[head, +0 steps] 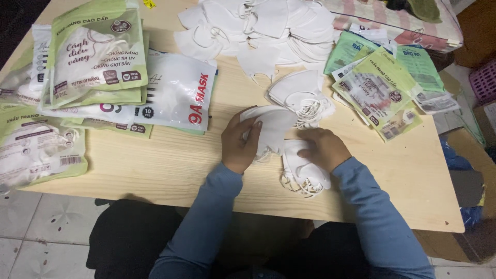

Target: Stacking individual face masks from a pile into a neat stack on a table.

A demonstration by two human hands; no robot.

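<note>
From the head camera I look down on a pale wooden table [170,170] with both of my arms in blue sleeves reaching onto it; my left hand [239,144] is curled around the left edge of a folded white face mask [271,129], thumb on top and fingers wrapped under, so it is gripping that mask; the mask lies slightly tilted near the middle of the table, just in front of me; my right hand [323,149] rests palm down with fingers loosely bent on a small stack of white masks [302,170], pressing on it rather than closed around it; that stack sits near the table's front edge, its ear loops spilling out below, and it touches the mask in my left hand; just behind both hands lies another small pile of masks [302,93] with tangled loops; further back a large loose heap of white masks [268,26] spreads across the far side; to my left are stacked green and white filled packages [98,57], a white package [175,93] beneath them, and one more green package [39,150] at the table's left edge; to my right a fan of flat green empty pouches [382,88]; beyond the table, pale floor tiles [36,227] show at the lower left.
</note>
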